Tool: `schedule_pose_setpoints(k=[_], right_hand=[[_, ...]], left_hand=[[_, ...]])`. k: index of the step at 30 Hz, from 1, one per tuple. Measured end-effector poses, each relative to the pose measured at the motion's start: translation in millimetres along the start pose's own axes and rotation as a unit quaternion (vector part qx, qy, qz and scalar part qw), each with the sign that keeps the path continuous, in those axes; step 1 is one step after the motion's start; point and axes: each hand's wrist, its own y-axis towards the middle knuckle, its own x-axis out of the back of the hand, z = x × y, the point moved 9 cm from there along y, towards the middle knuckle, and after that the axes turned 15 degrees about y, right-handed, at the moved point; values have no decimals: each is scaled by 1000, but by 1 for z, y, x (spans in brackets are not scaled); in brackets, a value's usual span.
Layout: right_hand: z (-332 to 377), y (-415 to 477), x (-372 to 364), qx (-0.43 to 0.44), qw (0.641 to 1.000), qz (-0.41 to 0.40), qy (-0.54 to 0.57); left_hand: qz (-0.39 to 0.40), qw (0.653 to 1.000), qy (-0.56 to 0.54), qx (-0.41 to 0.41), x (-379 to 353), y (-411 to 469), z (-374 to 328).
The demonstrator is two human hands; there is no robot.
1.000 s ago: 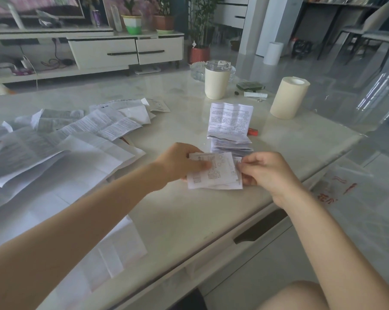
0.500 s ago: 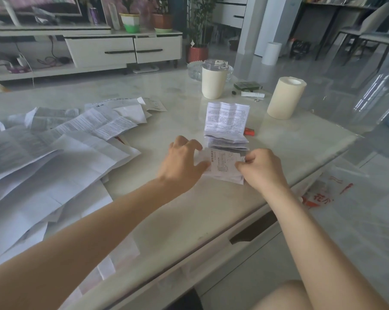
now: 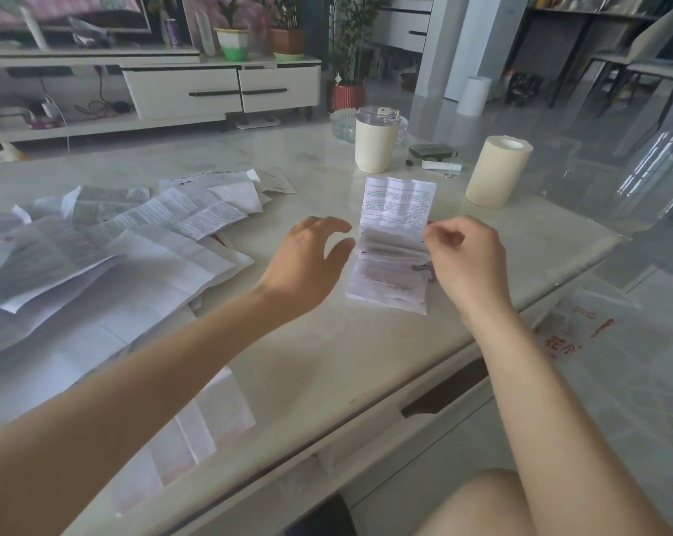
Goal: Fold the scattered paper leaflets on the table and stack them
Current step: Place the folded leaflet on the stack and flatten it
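Pale stone counter point(image 3: 365, 361), living room behind. Folded leaflet stack point(image 3: 389, 280) lies near the front edge, with unfolded leaflets point(image 3: 114, 265) heaped at left. Left hand point(image 3: 307, 261) loose, fingers spread, just beside the stack. Right hand point(image 3: 466, 257) curled at the stack's right edge; cannot tell whether it pinches paper.

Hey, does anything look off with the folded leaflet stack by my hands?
Yes. In the stack of folded leaflets, one leaflet at the far end is opened out instead of folded shut, and the edges of the sheets below it are not lined up. Nothing looks spilled or torn.
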Motion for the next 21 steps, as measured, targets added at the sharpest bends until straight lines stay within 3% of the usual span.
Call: schedule_pose_setpoints(k=[7, 11, 16, 18, 21], right_hand=[[43, -16, -43, 82, 995, 27, 56], [64, -38, -87, 112, 987, 109, 39], [77, -68, -144, 123, 968, 216, -9], [83, -79, -164, 125, 961, 246, -19], [89, -91, -180, 132, 952, 274, -29]], left_hand=[[-23, 998, 54, 27, 49, -19, 43], [-15, 990, 116, 76, 85, -46, 93], [92, 966, 187, 153, 86, -84, 140], [66, 969, 182, 154, 95, -92, 147], [-54, 971, 208, 105, 125, -96, 145]])
